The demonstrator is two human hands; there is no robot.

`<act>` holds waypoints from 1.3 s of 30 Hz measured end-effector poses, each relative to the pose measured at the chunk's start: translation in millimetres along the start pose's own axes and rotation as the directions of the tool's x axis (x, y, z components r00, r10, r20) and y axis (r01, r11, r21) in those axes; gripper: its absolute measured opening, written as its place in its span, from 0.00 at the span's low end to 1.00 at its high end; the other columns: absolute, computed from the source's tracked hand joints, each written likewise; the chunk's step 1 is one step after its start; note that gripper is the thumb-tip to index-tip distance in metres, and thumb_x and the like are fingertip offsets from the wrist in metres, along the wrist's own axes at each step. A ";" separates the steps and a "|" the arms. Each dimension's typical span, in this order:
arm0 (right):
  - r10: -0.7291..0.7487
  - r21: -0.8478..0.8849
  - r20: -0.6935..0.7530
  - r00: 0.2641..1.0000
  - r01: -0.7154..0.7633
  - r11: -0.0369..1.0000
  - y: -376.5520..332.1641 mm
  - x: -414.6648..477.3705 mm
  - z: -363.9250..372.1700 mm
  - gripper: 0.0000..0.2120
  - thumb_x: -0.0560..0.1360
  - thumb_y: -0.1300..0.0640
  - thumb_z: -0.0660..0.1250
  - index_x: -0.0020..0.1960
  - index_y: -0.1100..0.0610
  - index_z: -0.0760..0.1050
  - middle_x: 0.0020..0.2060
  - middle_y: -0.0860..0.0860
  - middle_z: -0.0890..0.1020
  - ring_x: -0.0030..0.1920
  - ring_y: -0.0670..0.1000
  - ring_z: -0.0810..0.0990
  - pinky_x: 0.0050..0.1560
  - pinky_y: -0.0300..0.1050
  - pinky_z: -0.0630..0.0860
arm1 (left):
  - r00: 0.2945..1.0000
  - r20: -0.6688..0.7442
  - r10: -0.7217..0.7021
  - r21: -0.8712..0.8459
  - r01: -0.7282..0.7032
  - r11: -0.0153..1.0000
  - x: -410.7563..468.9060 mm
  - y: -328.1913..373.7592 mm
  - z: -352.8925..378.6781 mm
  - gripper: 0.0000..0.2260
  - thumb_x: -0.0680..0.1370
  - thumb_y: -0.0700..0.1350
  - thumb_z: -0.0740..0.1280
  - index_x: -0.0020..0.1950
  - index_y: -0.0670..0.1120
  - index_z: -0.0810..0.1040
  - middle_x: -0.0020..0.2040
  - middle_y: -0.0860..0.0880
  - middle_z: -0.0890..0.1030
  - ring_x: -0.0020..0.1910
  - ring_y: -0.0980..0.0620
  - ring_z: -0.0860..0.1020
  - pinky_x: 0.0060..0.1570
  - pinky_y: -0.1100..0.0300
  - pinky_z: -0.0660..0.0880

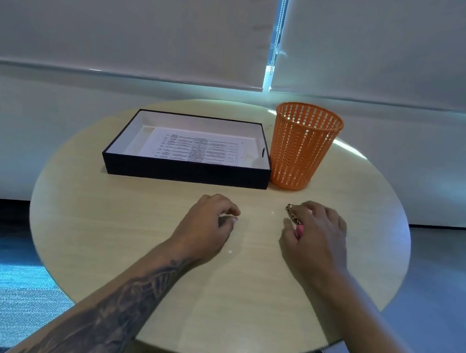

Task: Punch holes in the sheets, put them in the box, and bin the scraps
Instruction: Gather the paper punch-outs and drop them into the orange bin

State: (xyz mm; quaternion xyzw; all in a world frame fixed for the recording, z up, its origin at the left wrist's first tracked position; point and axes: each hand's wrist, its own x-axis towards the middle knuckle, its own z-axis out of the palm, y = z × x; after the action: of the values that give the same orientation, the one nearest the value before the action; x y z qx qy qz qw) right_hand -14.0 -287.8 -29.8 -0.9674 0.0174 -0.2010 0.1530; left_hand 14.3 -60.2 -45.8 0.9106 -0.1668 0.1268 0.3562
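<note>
Both forearms reach over the round wooden table (127, 251), the left one tattooed. Left hand (207, 226) rests palm down with its fingers curled loosely under, gripping nothing that shows. Right hand (315, 237) is closed over a small hole punch (294, 217), of which only a patterned metal edge and a pink tip peek out by the thumb. Two tiny white paper scraps (230, 251) lie on the wood between the hands. Beyond the left hand sits the open black box (185, 170) with a printed sheet (196, 149) flat inside. Beyond the right hand, just beside the box, stands an orange mesh wastebasket (303, 147).
</note>
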 end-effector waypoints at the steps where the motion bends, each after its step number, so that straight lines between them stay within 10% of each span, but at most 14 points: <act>1: -0.075 -0.033 0.017 0.997 0.075 0.997 -2.7 3.1 2.9 0.17 0.78 0.49 0.63 0.63 0.49 0.80 0.64 0.50 0.80 0.65 0.54 0.73 0.69 0.53 0.65 | 1.000 -0.002 -0.004 -0.002 0.004 1.000 -0.3 0.2 -0.1 0.07 0.78 0.45 0.66 0.53 0.54 0.80 0.51 0.59 0.79 0.54 0.59 0.72 0.50 0.77 0.64; 11: -0.234 -0.195 0.259 0.937 0.288 0.938 -16.2 19.1 3.2 0.16 0.82 0.53 0.58 0.64 0.46 0.80 0.70 0.51 0.76 0.71 0.55 0.70 0.76 0.57 0.59 | 0.999 -0.029 -0.019 -0.018 0.019 1.000 0.4 1.4 -1.6 0.08 0.78 0.40 0.66 0.52 0.51 0.81 0.50 0.57 0.79 0.53 0.57 0.73 0.49 0.79 0.64; 22: -0.407 0.170 0.195 0.892 0.378 0.910 -27.0 -32.2 13.6 0.14 0.81 0.52 0.61 0.62 0.41 0.81 0.59 0.44 0.80 0.59 0.49 0.74 0.56 0.49 0.75 | 1.000 -0.012 -0.022 -0.054 0.021 0.998 -17.3 8.9 -11.2 0.13 0.76 0.34 0.63 0.48 0.51 0.83 0.48 0.56 0.81 0.52 0.58 0.74 0.48 0.76 0.67; 31: -0.408 0.174 0.161 0.899 0.381 0.908 -28.7 -41.3 8.7 0.15 0.84 0.44 0.59 0.63 0.42 0.81 0.57 0.43 0.80 0.57 0.45 0.73 0.51 0.41 0.75 | 0.990 0.039 0.137 0.165 -0.142 0.976 -54.8 15.0 -21.9 0.08 0.78 0.43 0.68 0.46 0.53 0.85 0.44 0.59 0.78 0.47 0.58 0.71 0.43 0.57 0.74; 39: -0.460 0.076 0.215 0.861 0.455 0.887 -31.4 -40.4 6.3 0.15 0.83 0.48 0.60 0.68 0.41 0.77 0.63 0.45 0.79 0.60 0.48 0.74 0.54 0.44 0.76 | 0.965 0.163 0.203 0.392 -0.253 0.885 -64.7 31.4 -30.1 0.10 0.82 0.47 0.62 0.54 0.55 0.84 0.50 0.56 0.77 0.50 0.54 0.71 0.37 0.58 0.68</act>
State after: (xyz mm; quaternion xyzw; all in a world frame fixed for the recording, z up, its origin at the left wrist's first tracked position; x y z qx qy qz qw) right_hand -49.5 -252.3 -41.3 -0.9586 -0.2323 -0.1198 0.1129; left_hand -60.5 -47.3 -27.9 0.9448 -0.2632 0.1460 0.1299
